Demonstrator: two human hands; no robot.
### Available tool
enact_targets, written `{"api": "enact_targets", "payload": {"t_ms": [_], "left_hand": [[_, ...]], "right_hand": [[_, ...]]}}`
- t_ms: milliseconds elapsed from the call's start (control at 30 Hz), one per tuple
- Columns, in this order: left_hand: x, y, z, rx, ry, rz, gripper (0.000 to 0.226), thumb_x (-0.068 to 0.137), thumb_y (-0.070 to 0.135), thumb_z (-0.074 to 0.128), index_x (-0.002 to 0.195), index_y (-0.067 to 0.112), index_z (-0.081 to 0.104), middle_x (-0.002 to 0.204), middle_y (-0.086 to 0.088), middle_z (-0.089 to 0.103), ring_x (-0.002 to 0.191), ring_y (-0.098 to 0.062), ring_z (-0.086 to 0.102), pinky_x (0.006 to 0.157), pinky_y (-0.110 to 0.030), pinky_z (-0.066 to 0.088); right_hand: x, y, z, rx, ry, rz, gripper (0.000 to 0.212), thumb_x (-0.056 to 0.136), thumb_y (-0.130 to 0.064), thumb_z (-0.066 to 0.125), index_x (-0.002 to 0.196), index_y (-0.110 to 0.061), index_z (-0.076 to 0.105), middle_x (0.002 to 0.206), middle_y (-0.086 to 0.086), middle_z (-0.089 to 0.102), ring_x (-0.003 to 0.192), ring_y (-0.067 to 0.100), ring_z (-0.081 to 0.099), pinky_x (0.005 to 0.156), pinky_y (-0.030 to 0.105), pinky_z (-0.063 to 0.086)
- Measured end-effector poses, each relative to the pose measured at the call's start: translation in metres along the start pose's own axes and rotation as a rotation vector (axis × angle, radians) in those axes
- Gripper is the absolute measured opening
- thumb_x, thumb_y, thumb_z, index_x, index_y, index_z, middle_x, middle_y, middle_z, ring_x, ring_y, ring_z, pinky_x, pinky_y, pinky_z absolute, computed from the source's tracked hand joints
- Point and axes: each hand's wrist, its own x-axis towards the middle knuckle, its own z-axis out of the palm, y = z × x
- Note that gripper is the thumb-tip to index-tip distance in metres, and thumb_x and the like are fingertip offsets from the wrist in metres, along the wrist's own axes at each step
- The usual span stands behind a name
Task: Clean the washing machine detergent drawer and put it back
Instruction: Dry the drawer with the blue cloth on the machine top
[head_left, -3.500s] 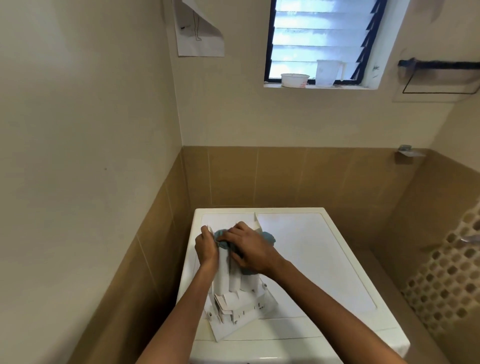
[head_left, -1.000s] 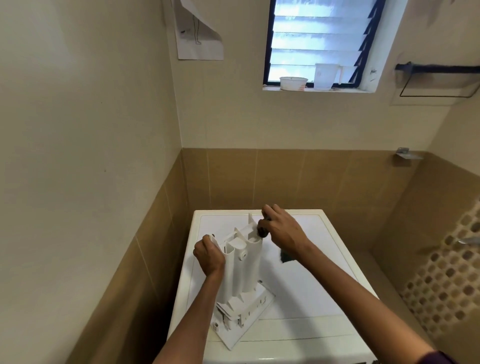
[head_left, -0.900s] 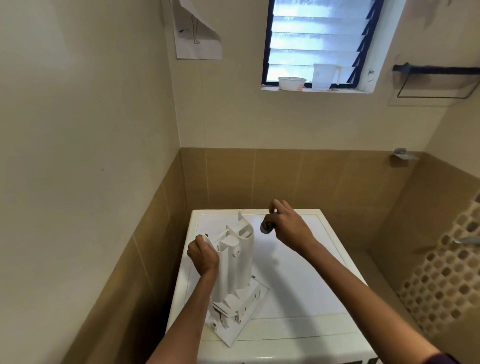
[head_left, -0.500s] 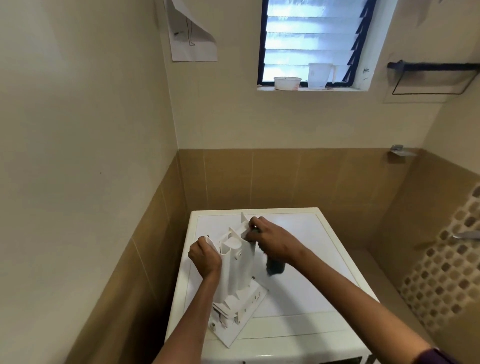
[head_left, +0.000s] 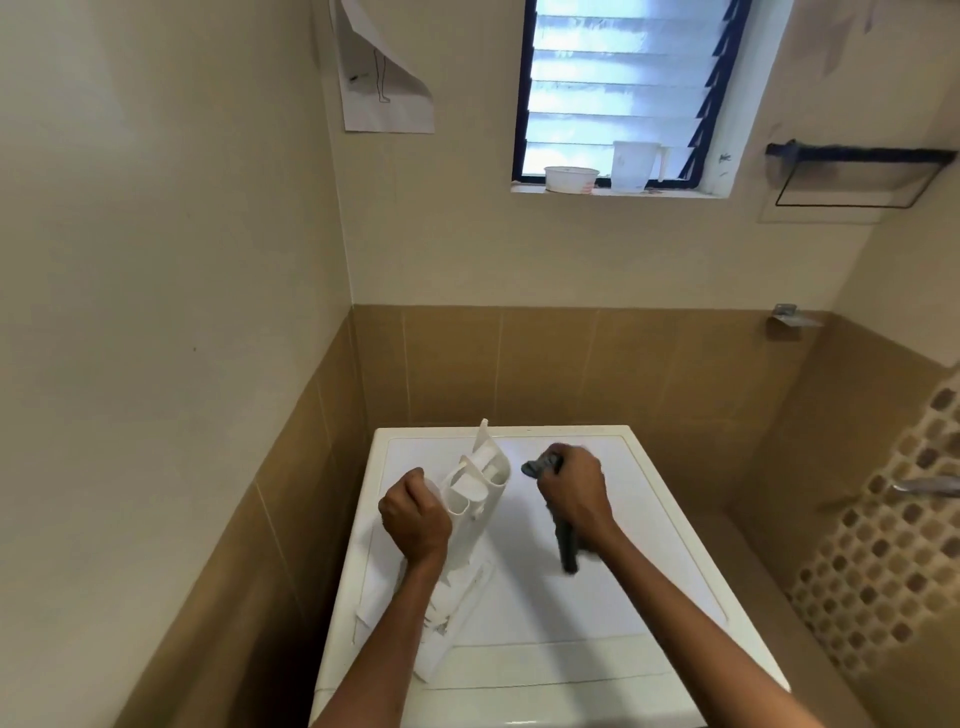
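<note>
Head view: right hand (head_left: 571, 493) is off the detergent drawer (head_left: 475, 499) now. Half a second ago it had the cloth (head_left: 567, 548) at the drawer's top edge. Now it's pulled right, clear of the drawer, fist tight round the grey cloth, tail hanging below. Drawer stands on end on the washing machine top (head_left: 597, 613), leaning slightly, with the left hand (head_left: 415, 525) still wrapped round its left edge. Likely between wipe passes or re-bunching the cloth. Refit not started.
</note>
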Motion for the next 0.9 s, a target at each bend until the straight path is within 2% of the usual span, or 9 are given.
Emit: {"api": "enact_targets", "payload": {"t_ms": [67, 133, 267, 433, 567, 667, 767, 833, 900], "left_hand": [[-0.005, 0.002, 0.007, 0.000, -0.069, 0.146, 0.056, 0.084, 0.033, 0.032, 0.075, -0.009, 0.067, 0.074, -0.023, 0.067, 0.064, -0.026, 0.056, 0.062, -0.021, 0.037], [-0.012, -0.002, 0.013, 0.062, -0.184, 0.288, 0.051, 0.083, 0.032, 0.033, 0.064, -0.003, 0.063, 0.060, -0.017, 0.065, 0.050, -0.018, 0.055, 0.053, -0.009, 0.033], [-0.028, -0.019, 0.017, 0.152, -0.335, 0.484, 0.036, 0.083, 0.024, 0.040, 0.061, 0.004, 0.059, 0.053, -0.009, 0.061, 0.042, -0.016, 0.058, 0.046, -0.005, 0.033], [-0.040, -0.036, 0.019, 0.251, -0.448, 0.654, 0.035, 0.084, 0.022, 0.039, 0.058, 0.008, 0.058, 0.050, -0.003, 0.057, 0.039, -0.009, 0.052, 0.046, -0.002, 0.029], [-0.041, -0.041, 0.019, 0.243, -0.497, 0.687, 0.035, 0.086, 0.039, 0.046, 0.060, 0.016, 0.050, 0.054, -0.001, 0.056, 0.047, -0.001, 0.043, 0.048, 0.005, 0.026], [-0.018, -0.045, 0.004, 0.253, -0.470, 0.531, 0.038, 0.086, 0.051, 0.040, 0.073, 0.017, 0.051, 0.071, -0.002, 0.056, 0.063, -0.009, 0.052, 0.057, -0.011, 0.041], [0.024, -0.066, -0.013, 0.713, -0.303, 0.312, 0.050, 0.086, 0.052, 0.045, 0.105, 0.007, 0.054, 0.100, -0.014, 0.058, 0.090, -0.029, 0.057, 0.074, -0.036, 0.046], [0.047, -0.081, -0.024, 1.066, -0.480, -0.035, 0.073, 0.085, 0.056, 0.051, 0.133, 0.003, 0.035, 0.129, -0.022, 0.047, 0.115, -0.035, 0.048, 0.091, -0.040, 0.043], [0.060, -0.094, -0.034, 1.127, -0.729, -0.258, 0.086, 0.084, 0.061, 0.050, 0.142, 0.002, 0.024, 0.140, -0.019, 0.040, 0.125, -0.033, 0.044, 0.099, -0.037, 0.042]], "right_hand": [[0.001, -0.002, 0.002, 0.283, -0.243, 0.345, 0.035, 0.076, -0.037, 0.057, 0.070, -0.003, 0.058, 0.079, 0.015, 0.061, 0.065, 0.022, 0.054, 0.067, 0.034, 0.047], [0.002, -0.006, 0.002, 0.477, -0.447, 0.527, 0.055, 0.077, -0.061, 0.055, 0.084, -0.007, 0.060, 0.084, 0.012, 0.060, 0.066, 0.020, 0.054, 0.065, 0.029, 0.045], [0.004, -0.003, 0.001, 0.420, -0.501, 0.564, 0.075, 0.079, -0.066, 0.053, 0.125, -0.007, 0.046, 0.119, 0.010, 0.053, 0.105, 0.024, 0.055, 0.095, 0.031, 0.044], [0.006, 0.015, 0.003, 0.151, -0.467, 0.462, 0.043, 0.084, -0.051, 0.060, 0.100, -0.011, 0.053, 0.089, 0.005, 0.060, 0.067, 0.014, 0.056, 0.066, 0.024, 0.044], [0.012, 0.034, 0.010, 0.227, -0.395, 0.454, 0.024, 0.087, -0.032, 0.061, 0.097, -0.010, 0.055, 0.082, 0.003, 0.060, 0.078, 0.017, 0.059, 0.089, 0.032, 0.050], [0.013, 0.048, 0.001, 0.249, -0.429, 0.447, 0.031, 0.086, -0.029, 0.060, 0.106, -0.005, 0.059, 0.097, 0.011, 0.066, 0.089, 0.023, 0.064, 0.094, 0.036, 0.050], [0.013, 0.061, -0.005, 0.253, -0.403, 0.429, 0.029, 0.087, -0.028, 0.059, 0.104, -0.004, 0.060, 0.099, 0.012, 0.065, 0.085, 0.023, 0.063, 0.089, 0.034, 0.050], [0.015, 0.067, -0.005, 0.227, -0.395, 0.399, 0.027, 0.088, -0.029, 0.059, 0.101, -0.006, 0.061, 0.099, 0.011, 0.065, 0.086, 0.023, 0.063, 0.086, 0.034, 0.050], [0.017, 0.071, -0.004, 0.213, -0.395, 0.371, 0.028, 0.088, -0.031, 0.060, 0.101, -0.006, 0.061, 0.100, 0.012, 0.066, 0.086, 0.023, 0.064, 0.087, 0.033, 0.051]]}}
